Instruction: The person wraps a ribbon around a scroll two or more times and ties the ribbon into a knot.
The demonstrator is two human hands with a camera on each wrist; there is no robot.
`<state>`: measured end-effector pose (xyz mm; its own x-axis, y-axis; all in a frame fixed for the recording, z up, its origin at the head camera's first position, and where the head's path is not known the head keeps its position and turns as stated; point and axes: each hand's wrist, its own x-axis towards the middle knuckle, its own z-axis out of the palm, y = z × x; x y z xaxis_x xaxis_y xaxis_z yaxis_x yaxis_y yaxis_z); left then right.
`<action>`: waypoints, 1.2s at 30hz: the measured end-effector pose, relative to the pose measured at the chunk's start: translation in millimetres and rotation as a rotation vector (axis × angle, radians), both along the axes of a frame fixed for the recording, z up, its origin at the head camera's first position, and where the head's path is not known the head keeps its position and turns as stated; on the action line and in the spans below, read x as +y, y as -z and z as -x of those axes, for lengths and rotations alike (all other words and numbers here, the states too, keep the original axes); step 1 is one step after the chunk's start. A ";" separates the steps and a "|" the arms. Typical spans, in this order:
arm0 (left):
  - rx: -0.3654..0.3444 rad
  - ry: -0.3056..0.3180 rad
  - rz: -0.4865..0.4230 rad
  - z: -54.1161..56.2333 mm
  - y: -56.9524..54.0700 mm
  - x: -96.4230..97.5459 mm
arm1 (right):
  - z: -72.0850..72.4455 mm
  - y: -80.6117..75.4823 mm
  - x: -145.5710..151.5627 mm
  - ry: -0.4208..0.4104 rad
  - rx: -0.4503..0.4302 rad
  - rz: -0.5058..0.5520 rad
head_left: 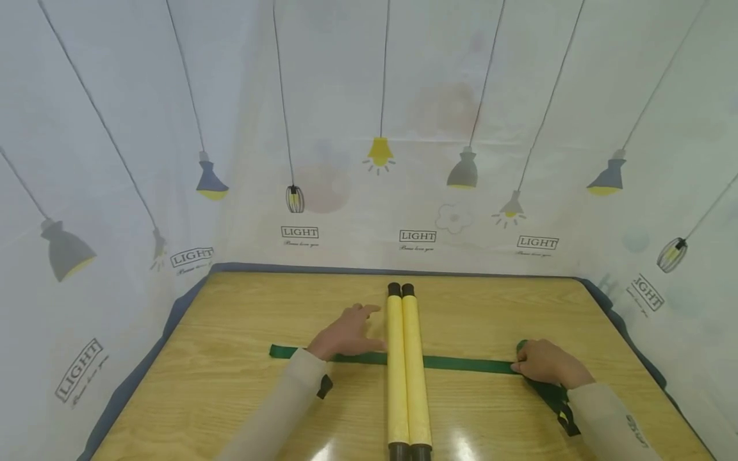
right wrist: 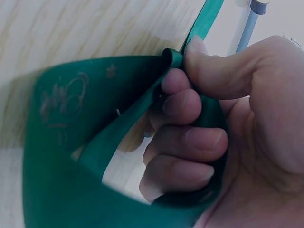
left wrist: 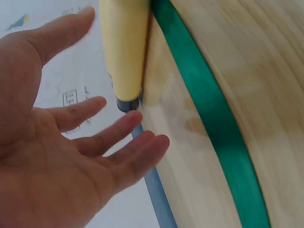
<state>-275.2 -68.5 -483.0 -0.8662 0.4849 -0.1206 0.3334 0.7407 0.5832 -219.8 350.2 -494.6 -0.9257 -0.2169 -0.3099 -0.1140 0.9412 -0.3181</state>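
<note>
I had two yellow rolls (head_left: 396, 378) lying side by side on the table (head_left: 230, 410), running from 12 to 6 o'clock, with black caps (head_left: 394, 289) at their 12 o'clock ends; a green ribbon (head_left: 469, 364) crossed beneath them, from 9 to just past 3. My left hand (head_left: 346, 331) was at 10 o'clock from the crossing, empty, fingers apart and thumb toward the rolls; whether the thumb touched them I could not tell. My right hand (head_left: 550, 363), at 3 o'clock, had its fingers curled through the ribbon and its thumb pressing it; loose slack hung from that grip toward 5.

I judged the step to be setting the ribbon under the rolls, ready for binding, with nothing wrapped over the top yet; the next move seemed to call for my left hand to steady the rolls or pick up the short end at 9, while my right held its side taut; a hard pull alone might drag the ribbon through.
</note>
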 end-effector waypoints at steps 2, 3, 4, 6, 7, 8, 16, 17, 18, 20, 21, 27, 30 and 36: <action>0.013 0.033 -0.003 1.7 4.0 -11.9 | -0.6 -0.9 -0.1 0.000 0.009 0.021; 0.019 0.042 0.001 1.8 5.4 -17.6 | -0.6 -1.1 -0.1 0.006 0.006 0.028; 0.023 0.049 0.001 1.6 6.1 -23.0 | -0.7 -1.5 -0.1 0.008 0.005 0.028; 0.025 0.052 -0.002 0.5 7.3 -32.9 | -1.4 -2.2 -0.2 0.012 0.001 0.027; 0.022 0.047 -0.002 -0.5 7.3 -37.8 | -1.7 -2.2 -0.4 0.014 0.000 0.025; 0.021 0.038 0.003 -1.7 7.9 -42.5 | -1.8 -1.7 -0.5 0.020 -0.005 0.024; 0.067 -0.027 0.031 -13.4 11.9 -78.9 | -2.6 0.7 -0.8 0.017 0.012 0.010; 0.069 -0.039 0.035 -14.3 12.7 -82.4 | -2.5 0.8 -0.7 0.014 0.015 0.011; 0.075 -0.047 0.038 -15.2 12.7 -85.3 | -2.4 0.9 -0.6 0.013 0.017 0.011; 0.081 -0.058 0.045 -17.1 12.7 -90.3 | -1.9 0.9 -0.7 0.009 0.023 0.011; 0.079 -0.063 0.046 -18.1 12.3 -92.0 | -1.7 0.9 -0.7 0.008 0.024 0.014; 0.010 -0.095 0.030 -18.8 11.6 -95.8 | -2.7 0.3 -0.8 0.011 0.031 0.026; -0.015 -0.089 0.038 -17.7 11.9 -96.6 | -3.2 -0.2 -0.7 0.005 0.037 0.022; -0.038 -0.031 0.064 -16.0 13.5 -99.2 | -4.5 0.3 2.5 0.003 0.029 0.063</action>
